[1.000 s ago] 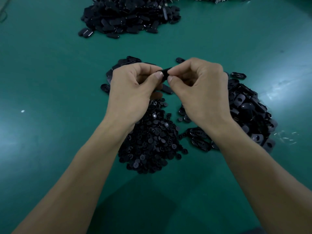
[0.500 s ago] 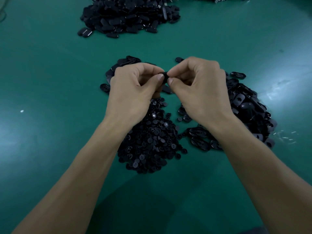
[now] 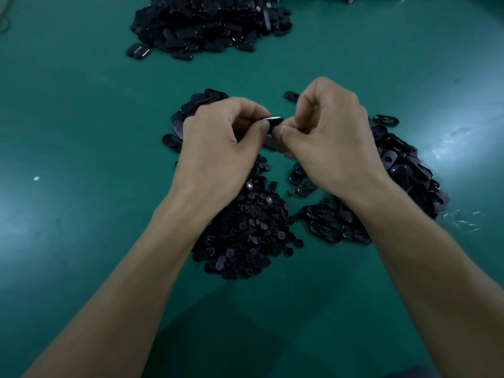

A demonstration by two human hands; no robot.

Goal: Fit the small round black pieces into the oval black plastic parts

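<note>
Two bare forearms reach in from the near edge and meet above the middle of a green surface. The left hand is curled, its thumb and forefinger pinching the left end of one oval black part. The right hand is curled as well, with its thumb and fingertips gripping the right end of the same part. The part is held edge-on just above the surface, between the two hands. Whether a round piece sits in it is hidden by the fingers.

Three heaps and one smaller cluster lie on the surface. A heap of small round black pieces sits near, under and between the wrists. A heap of oval parts lies to the right, partly under the right forearm. A larger far heap of oval parts lies at the far left. A small cluster of oval parts shows just beyond the left hand. The pieces in each are too many to count. One loose oval part lies just beyond the right hand's knuckles.
</note>
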